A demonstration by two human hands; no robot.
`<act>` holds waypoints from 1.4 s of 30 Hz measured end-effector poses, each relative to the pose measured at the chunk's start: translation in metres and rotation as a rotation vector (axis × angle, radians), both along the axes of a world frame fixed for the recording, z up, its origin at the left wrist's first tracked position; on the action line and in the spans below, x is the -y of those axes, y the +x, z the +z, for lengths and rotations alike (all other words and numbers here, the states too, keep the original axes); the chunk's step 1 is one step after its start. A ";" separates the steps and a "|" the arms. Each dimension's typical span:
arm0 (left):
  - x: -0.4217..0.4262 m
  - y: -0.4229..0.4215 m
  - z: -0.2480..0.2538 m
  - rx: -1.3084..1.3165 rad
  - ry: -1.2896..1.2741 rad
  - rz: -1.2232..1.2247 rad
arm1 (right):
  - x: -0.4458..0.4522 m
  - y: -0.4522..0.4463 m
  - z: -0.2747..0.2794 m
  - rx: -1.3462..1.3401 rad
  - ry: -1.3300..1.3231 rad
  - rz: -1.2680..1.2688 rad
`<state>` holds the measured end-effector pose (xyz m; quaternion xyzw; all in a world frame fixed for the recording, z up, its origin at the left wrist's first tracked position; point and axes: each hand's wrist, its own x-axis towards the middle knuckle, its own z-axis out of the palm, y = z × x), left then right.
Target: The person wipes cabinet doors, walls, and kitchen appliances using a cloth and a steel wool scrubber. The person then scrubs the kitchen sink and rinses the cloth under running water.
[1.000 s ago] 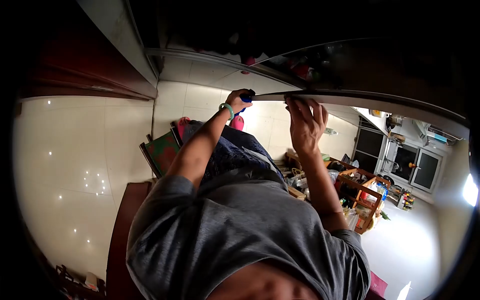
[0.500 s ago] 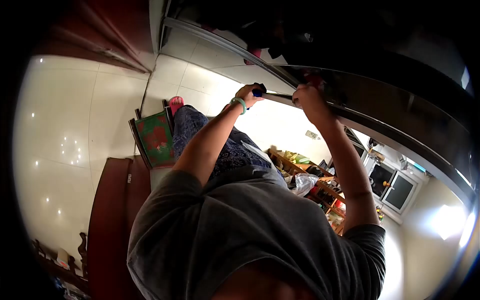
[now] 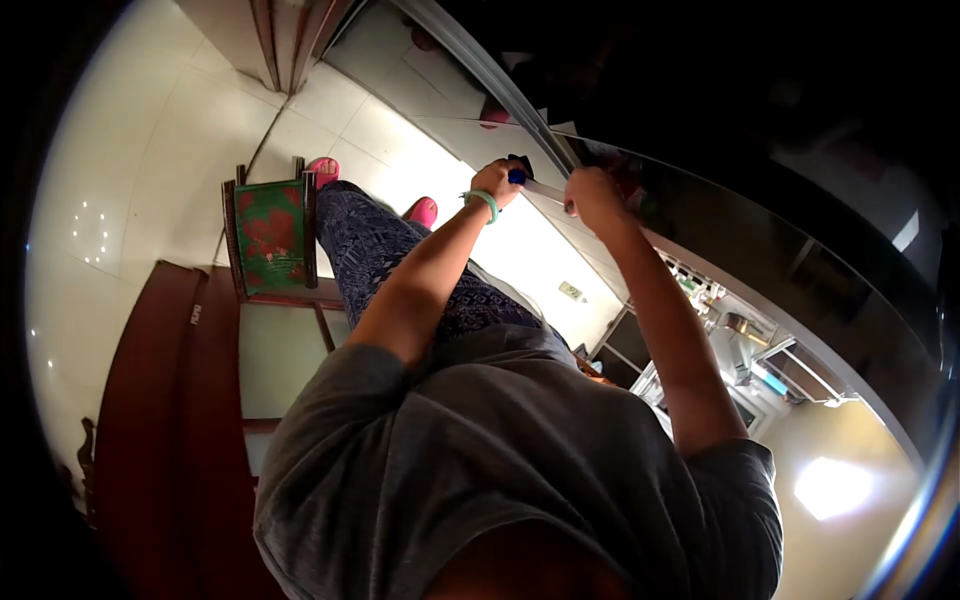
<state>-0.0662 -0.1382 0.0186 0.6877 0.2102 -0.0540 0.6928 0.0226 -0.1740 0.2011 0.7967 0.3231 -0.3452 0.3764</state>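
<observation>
My left hand (image 3: 492,181), with a pale green bracelet (image 3: 484,203) at its wrist, is closed round a small blue-and-black tool (image 3: 517,176) that looks like a tape measure. From it a thin pale strip (image 3: 544,190) runs to my right hand (image 3: 597,196), whose fingers are curled closed at the strip's other end. Both hands are just below a metal-edged dark glossy panel (image 3: 700,205). My right fingertips are partly hidden, and any markings on the strip are too small to read.
A green-and-red stool (image 3: 270,235) stands left of my legs, beside dark red furniture (image 3: 150,400). Pink slippers (image 3: 422,211) are on my feet on the pale tiled floor (image 3: 375,140). Kitchen items and a bright light (image 3: 833,487) show at the right.
The view has swung round, so the stool and legs appear differently. My right hand, with fingers extended a second ago, has curled closed. My left hand still holds the blue-and-black tool.
</observation>
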 end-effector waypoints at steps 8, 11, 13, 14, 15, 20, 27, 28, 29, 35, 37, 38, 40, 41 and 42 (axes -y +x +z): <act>-0.001 0.003 0.006 0.045 0.028 0.077 | -0.006 0.024 -0.032 0.004 -0.172 0.033; -0.003 0.004 0.007 0.024 0.055 0.038 | -0.023 0.022 0.032 0.151 -0.361 -0.184; -0.002 0.006 0.005 0.010 0.072 0.012 | -0.010 0.031 0.039 -0.035 -0.125 -0.273; -0.001 0.007 0.002 0.036 0.069 0.014 | -0.009 0.032 0.022 -0.038 -0.119 -0.273; 0.002 0.007 0.001 0.060 0.063 0.015 | -0.008 0.032 -0.009 -0.006 -0.182 -0.129; 0.018 0.015 -0.021 0.009 -0.092 -0.009 | 0.005 0.043 -0.125 -0.016 -0.105 0.028; 0.013 0.015 -0.026 0.148 -0.284 0.039 | -0.024 0.023 -0.018 0.012 -0.153 -0.197; 0.013 0.017 -0.026 0.154 -0.287 0.041 | -0.022 0.026 -0.025 0.018 -0.155 -0.194; 0.014 0.015 -0.026 0.180 -0.295 0.075 | -0.015 0.024 -0.045 0.033 -0.105 -0.116; 0.002 0.012 -0.016 0.089 -0.235 -0.049 | 0.010 0.021 -0.119 0.318 0.021 -0.032; 0.005 0.011 -0.018 0.112 -0.204 -0.059 | -0.013 0.005 -0.048 0.110 -0.011 -0.141; 0.005 0.012 -0.021 0.147 -0.163 -0.076 | -0.008 0.003 -0.024 0.080 0.093 -0.195; 0.010 0.016 -0.025 0.134 -0.080 -0.131 | 0.014 0.007 -0.007 0.365 0.040 -0.224; 0.011 0.018 -0.027 0.150 0.013 -0.152 | 0.007 0.005 0.013 0.425 0.004 -0.252; 0.014 0.019 -0.027 0.163 0.103 -0.173 | 0.001 0.002 0.039 0.434 0.014 -0.261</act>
